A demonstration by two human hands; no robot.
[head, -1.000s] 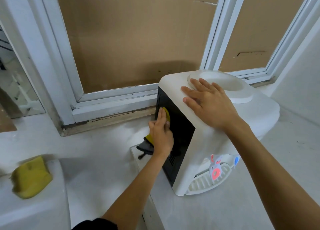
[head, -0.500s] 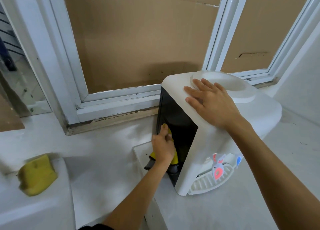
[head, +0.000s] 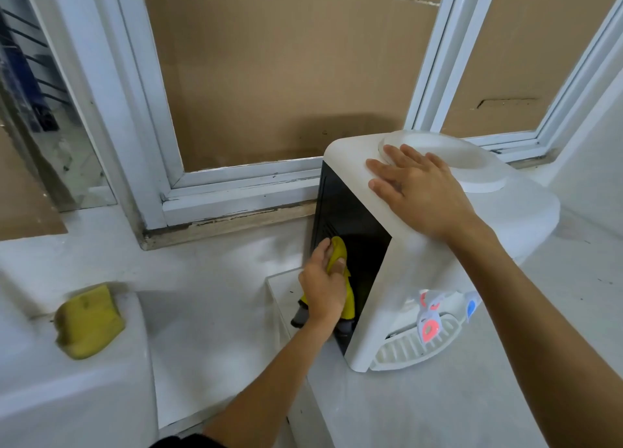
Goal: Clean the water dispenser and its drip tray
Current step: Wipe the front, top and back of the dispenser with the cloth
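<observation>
White plastic forms the dispenser (head: 472,245), which stands on a pale counter (head: 404,414) below the window (head: 209,177); its back panel is black, and a slatted drip tray (head: 404,349) sits under red and blue taps. Right hand (head: 418,191) lies flat on its top, fingers straight and slightly spread. Left hand (head: 323,289) pinches a yellow cloth (head: 338,255) against the black panel. A yellow sponge (head: 87,322) lies well apart to the left.
</observation>
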